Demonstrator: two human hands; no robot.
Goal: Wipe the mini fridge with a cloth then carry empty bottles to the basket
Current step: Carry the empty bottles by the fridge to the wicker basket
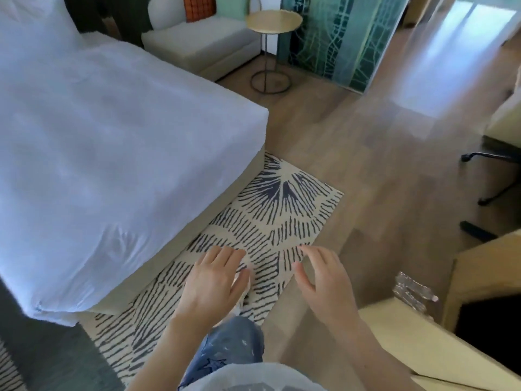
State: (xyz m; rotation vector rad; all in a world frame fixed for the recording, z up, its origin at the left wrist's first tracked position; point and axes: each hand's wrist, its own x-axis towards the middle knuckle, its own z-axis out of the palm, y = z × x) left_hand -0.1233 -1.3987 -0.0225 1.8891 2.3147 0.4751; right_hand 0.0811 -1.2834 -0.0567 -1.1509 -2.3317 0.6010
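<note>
— While the left hand [214, 280] and right hand [321, 280] hover over the patterned rug [270, 210], fingers loose and spread, holding nothing, where's the work?

— Right of the right hand, near: a crumpled clear bottle [413, 290] lying on the pale cabinet [394, 334], long axis running far-left to near-right, cap end near-right. Right hand is closer. No cloth or basket shows; no label reads.

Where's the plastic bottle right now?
Head view, lower right: the crumpled clear plastic bottle lies at the far edge of the pale wooden top, just right of the right hand, which isn't touching it.
</note>
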